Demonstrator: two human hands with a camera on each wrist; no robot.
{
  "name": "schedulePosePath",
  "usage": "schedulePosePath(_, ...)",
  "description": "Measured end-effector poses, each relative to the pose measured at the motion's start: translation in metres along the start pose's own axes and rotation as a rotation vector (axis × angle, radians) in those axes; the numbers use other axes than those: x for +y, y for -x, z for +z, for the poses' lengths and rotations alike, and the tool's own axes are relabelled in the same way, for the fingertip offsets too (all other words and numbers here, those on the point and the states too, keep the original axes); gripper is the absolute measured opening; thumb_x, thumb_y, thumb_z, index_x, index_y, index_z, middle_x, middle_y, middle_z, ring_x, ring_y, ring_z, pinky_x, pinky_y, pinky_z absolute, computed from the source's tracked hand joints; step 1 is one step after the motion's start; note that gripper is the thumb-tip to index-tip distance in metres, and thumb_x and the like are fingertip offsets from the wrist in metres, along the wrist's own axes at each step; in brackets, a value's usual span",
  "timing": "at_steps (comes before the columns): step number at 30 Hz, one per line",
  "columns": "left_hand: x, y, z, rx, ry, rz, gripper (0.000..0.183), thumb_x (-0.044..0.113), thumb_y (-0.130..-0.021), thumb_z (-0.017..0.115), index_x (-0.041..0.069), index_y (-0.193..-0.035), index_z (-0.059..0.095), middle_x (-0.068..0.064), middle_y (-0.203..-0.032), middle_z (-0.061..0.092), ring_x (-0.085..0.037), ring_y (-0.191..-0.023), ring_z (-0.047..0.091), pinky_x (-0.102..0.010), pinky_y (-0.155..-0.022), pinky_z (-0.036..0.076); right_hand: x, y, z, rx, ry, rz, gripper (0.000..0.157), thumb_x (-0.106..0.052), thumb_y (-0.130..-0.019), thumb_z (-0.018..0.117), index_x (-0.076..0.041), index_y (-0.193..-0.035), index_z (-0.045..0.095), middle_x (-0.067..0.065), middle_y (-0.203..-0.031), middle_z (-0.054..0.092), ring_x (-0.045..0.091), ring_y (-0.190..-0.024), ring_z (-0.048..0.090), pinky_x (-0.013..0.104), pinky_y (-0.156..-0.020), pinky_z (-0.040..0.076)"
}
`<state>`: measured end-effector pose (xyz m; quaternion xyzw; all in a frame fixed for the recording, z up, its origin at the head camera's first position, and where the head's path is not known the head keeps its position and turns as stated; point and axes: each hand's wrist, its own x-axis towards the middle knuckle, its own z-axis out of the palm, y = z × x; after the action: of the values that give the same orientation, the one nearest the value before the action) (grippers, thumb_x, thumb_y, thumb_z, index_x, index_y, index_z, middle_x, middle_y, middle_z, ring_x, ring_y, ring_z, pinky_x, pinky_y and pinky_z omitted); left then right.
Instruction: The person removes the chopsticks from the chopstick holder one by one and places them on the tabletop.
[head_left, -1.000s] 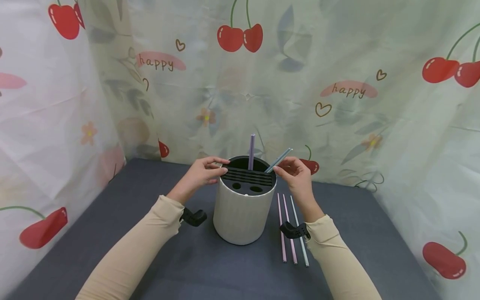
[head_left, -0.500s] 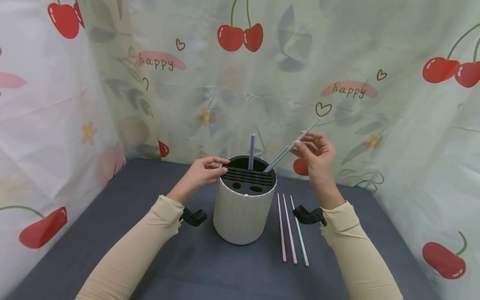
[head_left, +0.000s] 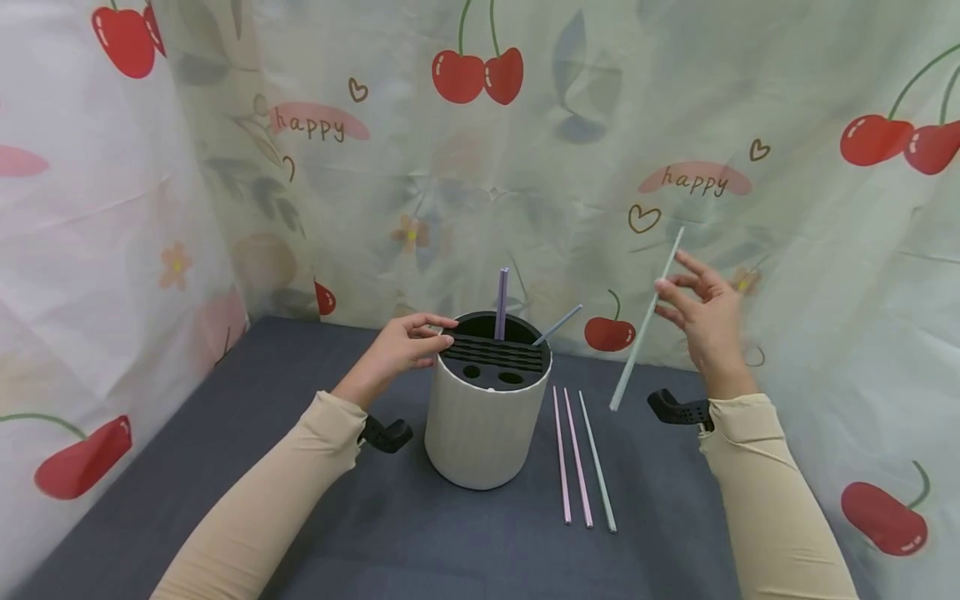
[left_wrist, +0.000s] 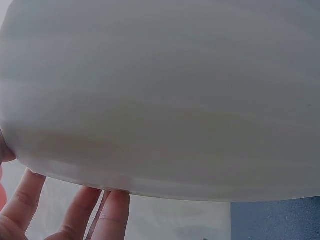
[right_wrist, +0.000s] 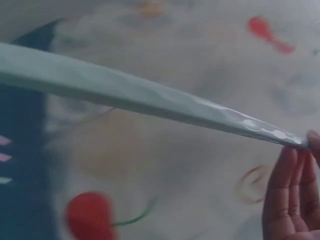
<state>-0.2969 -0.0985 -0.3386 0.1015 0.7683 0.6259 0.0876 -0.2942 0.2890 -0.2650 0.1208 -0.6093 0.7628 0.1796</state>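
A white ribbed holder (head_left: 483, 425) with a black slotted lid (head_left: 491, 358) stands mid-table. A purple straw (head_left: 501, 304) stands upright in it and a blue-grey straw (head_left: 558, 324) leans out to the right. My left hand (head_left: 408, 342) grips the holder's left rim; the left wrist view shows the holder's wall (left_wrist: 160, 100) close up, above my fingers (left_wrist: 75, 215). My right hand (head_left: 701, 321) is raised right of the holder, pinching a pale green straw (head_left: 645, 325) that slants down-left, free of the holder. The right wrist view shows this straw (right_wrist: 140, 95) and my fingers (right_wrist: 290, 200).
Three straws lie side by side on the dark grey table (head_left: 337, 517) right of the holder: two pink (head_left: 561, 454) (head_left: 577, 457) and one pale green (head_left: 597, 462). Cherry-print fabric (head_left: 525, 183) walls in the back and both sides.
My right hand has drawn the pale green straw up out of the holder and carried it right. The left hand, the holder and the other straws have stayed put.
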Motion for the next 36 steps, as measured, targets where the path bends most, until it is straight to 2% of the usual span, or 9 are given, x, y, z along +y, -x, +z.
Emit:
schedulePosePath(4, 0.000, 0.000, 0.000, 0.002, 0.006, -0.012, 0.035, 0.025, -0.094, 0.066, 0.019, -0.128, 0.063, -0.011, -0.125, 0.060, -0.027, -0.123, 0.053, -0.045, -0.099, 0.049, 0.053, 0.007, -0.028, -0.106, 0.364, 0.213, 0.059, -0.007, -0.092, 0.066, -0.006, -0.146, 0.043, -0.006, -0.091, 0.061, 0.003, -0.079, 0.067, 0.024, -0.070, 0.058)
schedulePosePath(6, 0.000, -0.001, 0.000, 0.002, 0.008, -0.014, 0.035, 0.024, -0.094, 0.066, 0.018, -0.128, 0.063, -0.011, -0.125, 0.060, -0.027, -0.123, 0.054, -0.046, -0.099, 0.049, 0.079, 0.012, -0.039, -0.165, 0.532, 0.303, 0.059, -0.010, -0.094, 0.063, -0.005, -0.148, 0.039, -0.007, -0.094, 0.063, 0.001, -0.080, 0.066, 0.027, -0.074, 0.059)
schedulePosePath(8, 0.000, -0.001, 0.001, 0.003, 0.006, -0.013, 0.035, 0.024, -0.094, 0.066, 0.019, -0.128, 0.063, -0.011, -0.125, 0.060, -0.027, -0.123, 0.054, -0.046, -0.099, 0.049, 0.102, 0.018, -0.048, -0.203, 0.641, 0.389, 0.058, -0.011, -0.094, 0.064, -0.003, -0.147, 0.040, -0.004, -0.095, 0.066, 0.002, -0.079, 0.065, 0.029, -0.074, 0.059)
schedulePosePath(10, 0.000, -0.002, 0.001, -0.001, 0.006, -0.007, 0.036, 0.024, -0.094, 0.066, 0.018, -0.129, 0.062, -0.012, -0.126, 0.059, -0.028, -0.123, 0.053, -0.047, -0.100, 0.048, 0.123, 0.024, -0.054, -0.224, 0.694, 0.466, 0.057, -0.008, -0.093, 0.064, 0.000, -0.145, 0.042, 0.001, -0.095, 0.068, 0.004, -0.076, 0.064, 0.030, -0.071, 0.059)
schedulePosePath(15, 0.002, -0.001, 0.001, -0.005, 0.006, -0.006, 0.037, 0.024, -0.094, 0.066, 0.017, -0.130, 0.061, -0.014, -0.128, 0.057, -0.030, -0.125, 0.052, -0.047, -0.100, 0.048, 0.161, 0.040, -0.064, -0.186, 0.768, 0.617, 0.055, -0.005, -0.089, 0.068, 0.002, -0.140, 0.049, 0.008, -0.093, 0.065, 0.010, -0.070, 0.061, 0.028, -0.063, 0.058)
schedulePosePath(20, 0.002, 0.000, 0.002, -0.009, 0.002, -0.005, 0.037, 0.024, -0.094, 0.065, 0.016, -0.130, 0.061, -0.014, -0.128, 0.058, -0.029, -0.125, 0.052, -0.047, -0.100, 0.048, 0.181, 0.048, -0.070, -0.146, 0.789, 0.689, 0.054, -0.005, -0.087, 0.071, 0.000, -0.137, 0.052, 0.009, -0.092, 0.066, 0.011, -0.068, 0.063, 0.029, -0.063, 0.058)
schedulePosePath(28, 0.004, 0.001, 0.000, -0.011, 0.014, -0.005, 0.038, 0.024, -0.094, 0.065, 0.015, -0.131, 0.061, -0.014, -0.128, 0.057, -0.031, -0.124, 0.052, -0.050, -0.103, 0.045, 0.187, 0.048, -0.064, -0.109, 0.817, 0.705, 0.049, -0.003, -0.085, 0.073, 0.000, -0.131, 0.057, 0.008, -0.084, 0.064, 0.012, -0.065, 0.061, 0.028, -0.060, 0.058)
schedulePosePath(36, 0.003, 0.000, -0.001, -0.007, 0.010, -0.007, 0.037, 0.023, -0.094, 0.065, 0.016, -0.130, 0.061, -0.013, -0.127, 0.058, -0.029, -0.124, 0.053, -0.048, -0.100, 0.048, 0.188, 0.048, -0.059, -0.093, 0.830, 0.725, 0.048, -0.002, -0.084, 0.074, 0.000, -0.129, 0.058, 0.004, -0.075, 0.065, 0.010, -0.061, 0.061, 0.027, -0.057, 0.057)
